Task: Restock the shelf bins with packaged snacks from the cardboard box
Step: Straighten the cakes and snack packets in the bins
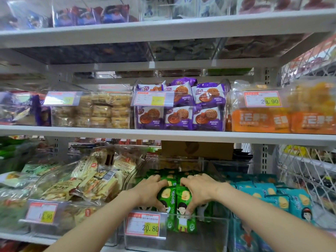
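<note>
Head: price tag (145, 224) before green packets (184, 195)

Snack packets (175, 199) are standing in the middle bin (200, 231); the cardboard box (197, 149) is sitting behind at twelve o'clock, another bin (76, 220) lying at nine o'clock, more packets (283, 199) at three.

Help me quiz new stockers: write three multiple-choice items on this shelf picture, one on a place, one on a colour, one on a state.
1. Where do the hands work? A) top shelf B) clear bin behind the 20.80 price tag C) wire rack
2. What colour are the held packets? A) purple B) orange C) green
3. How are the hands? A) both grip packets B) both idle C) one holds a tag

Answers: B, left hand and right hand reach into that bin; C, green packets sit between them; A, fingers and thumbs curl round the packets.
</note>
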The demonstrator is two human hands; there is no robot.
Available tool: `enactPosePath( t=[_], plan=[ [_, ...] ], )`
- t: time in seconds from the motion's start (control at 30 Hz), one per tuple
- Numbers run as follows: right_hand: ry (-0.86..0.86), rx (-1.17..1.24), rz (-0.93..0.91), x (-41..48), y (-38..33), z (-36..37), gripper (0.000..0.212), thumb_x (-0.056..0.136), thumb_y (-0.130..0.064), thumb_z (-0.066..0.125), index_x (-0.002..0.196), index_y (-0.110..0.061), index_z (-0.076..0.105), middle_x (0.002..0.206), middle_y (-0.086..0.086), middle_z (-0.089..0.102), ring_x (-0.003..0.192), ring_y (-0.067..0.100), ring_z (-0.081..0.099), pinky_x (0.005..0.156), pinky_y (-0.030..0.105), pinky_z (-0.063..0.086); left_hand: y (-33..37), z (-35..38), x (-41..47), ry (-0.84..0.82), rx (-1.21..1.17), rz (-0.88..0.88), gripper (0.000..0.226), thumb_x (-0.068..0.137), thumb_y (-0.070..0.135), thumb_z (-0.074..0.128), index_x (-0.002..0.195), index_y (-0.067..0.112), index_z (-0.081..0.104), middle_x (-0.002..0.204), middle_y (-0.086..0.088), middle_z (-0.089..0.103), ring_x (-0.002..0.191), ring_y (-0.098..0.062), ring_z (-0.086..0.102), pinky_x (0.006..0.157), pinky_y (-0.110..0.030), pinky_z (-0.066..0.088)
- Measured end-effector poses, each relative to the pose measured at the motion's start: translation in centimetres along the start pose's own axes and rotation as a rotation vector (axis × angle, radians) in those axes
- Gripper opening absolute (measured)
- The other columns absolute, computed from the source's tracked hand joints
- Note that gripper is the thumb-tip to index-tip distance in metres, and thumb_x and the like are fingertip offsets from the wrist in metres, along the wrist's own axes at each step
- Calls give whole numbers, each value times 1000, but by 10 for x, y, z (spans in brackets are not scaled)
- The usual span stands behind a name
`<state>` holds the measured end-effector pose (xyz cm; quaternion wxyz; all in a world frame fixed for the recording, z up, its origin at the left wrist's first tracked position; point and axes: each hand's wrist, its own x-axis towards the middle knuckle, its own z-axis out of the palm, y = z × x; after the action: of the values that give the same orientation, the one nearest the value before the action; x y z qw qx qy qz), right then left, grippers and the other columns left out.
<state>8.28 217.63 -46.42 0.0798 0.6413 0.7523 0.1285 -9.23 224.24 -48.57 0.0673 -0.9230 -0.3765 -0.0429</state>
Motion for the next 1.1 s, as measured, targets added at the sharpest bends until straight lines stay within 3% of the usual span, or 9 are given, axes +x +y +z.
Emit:
enactPosePath(
  t=[0.33, 0.43, 0.53, 0.77, 0.9, 1.1],
  plan=[
    [11, -62, 12, -3, -1, -1, 91, 70, -58, 71, 139, -15, 30, 135, 11, 45, 124, 31, 43, 102, 45, 31, -3, -10, -9, 100, 129, -15, 72, 77, 42, 70, 136, 19, 35, 131, -4, 40, 121, -22, 38, 103, -34, 33],
    [20, -39, 18, -11, 4, -3, 92, 72, -61, 67, 143, -18, 29, 138, 9, 42, 127, 30, 40, 105, 46, 28, -10, -23, -12, 155, 223, -22, 62, 80, 41, 67, 132, 20, 41, 131, 1, 48, 123, -17, 42, 111, -38, 24],
    [99, -16, -3, -26, 13, -9, 71, 79, -59, 62, 137, -23, 39, 133, 4, 47, 125, 26, 43, 102, 42, 31, -16, -29, -13, 50, 247, -39, 56, 82, 41, 65, 129, 18, 45, 129, 2, 55, 122, -17, 48, 114, -40, 18],
    [360, 184, 5, -72, 43, -4, 41, 87, -50, 56, 123, -36, 44, 121, -11, 49, 113, 11, 44, 89, 27, 37, -8, -34, 0, -154, 424, -58, 76, 79, 49, 65, 139, 11, 38, 131, -7, 56, 123, -26, 49, 115, -46, 18],
    [476, 107, -115, -72, 37, -2, 26, 90, -44, 54, 114, -35, 55, 114, -10, 51, 109, 11, 43, 90, 26, 28, -8, -32, 7, -204, 419, -98, 79, 78, 46, 69, 140, 9, 36, 131, -6, 56, 122, -26, 50, 113, -45, 22],
    [188, -10, -188, -47, 15, -3, 29, 91, -38, 55, 118, -31, 63, 115, -2, 62, 113, 21, 50, 100, 42, 28, -7, -36, 3, -242, 296, -93, 82, 78, 31, 72, 145, 17, 26, 144, -5, 43, 133, -27, 39, 113, -42, 21]
  ],
)
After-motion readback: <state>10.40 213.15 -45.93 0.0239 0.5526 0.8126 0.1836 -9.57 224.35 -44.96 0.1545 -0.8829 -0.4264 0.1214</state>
